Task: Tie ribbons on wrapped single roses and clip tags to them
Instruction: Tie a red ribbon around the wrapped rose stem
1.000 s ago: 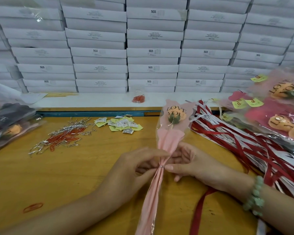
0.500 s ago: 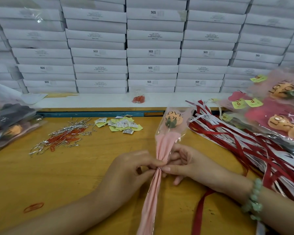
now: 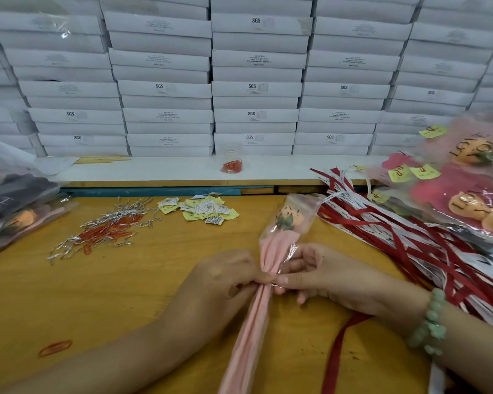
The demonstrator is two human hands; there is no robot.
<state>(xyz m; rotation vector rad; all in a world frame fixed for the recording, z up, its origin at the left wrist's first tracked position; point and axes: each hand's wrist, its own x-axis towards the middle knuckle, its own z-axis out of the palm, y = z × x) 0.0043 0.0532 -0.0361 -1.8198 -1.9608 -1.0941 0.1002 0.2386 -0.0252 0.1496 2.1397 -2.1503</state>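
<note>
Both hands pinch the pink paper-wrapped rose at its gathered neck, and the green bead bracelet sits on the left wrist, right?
No: the head view shows the green bead bracelet on the right wrist. The left hand and right hand do pinch the pink paper-wrapped rose at its gathered neck.

Single head view, forward-down, close over table (image 3: 69, 294), facing stacked boxes (image 3: 256, 81).

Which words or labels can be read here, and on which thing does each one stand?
"SGS": on the stacked white boxes.
"LOVE", with a half-hidden word below it: on the wrapped roses at the right.
Too small or blurred to read: the boxes' fine print, the paper tags, the white ribbons, the held rose.
</note>
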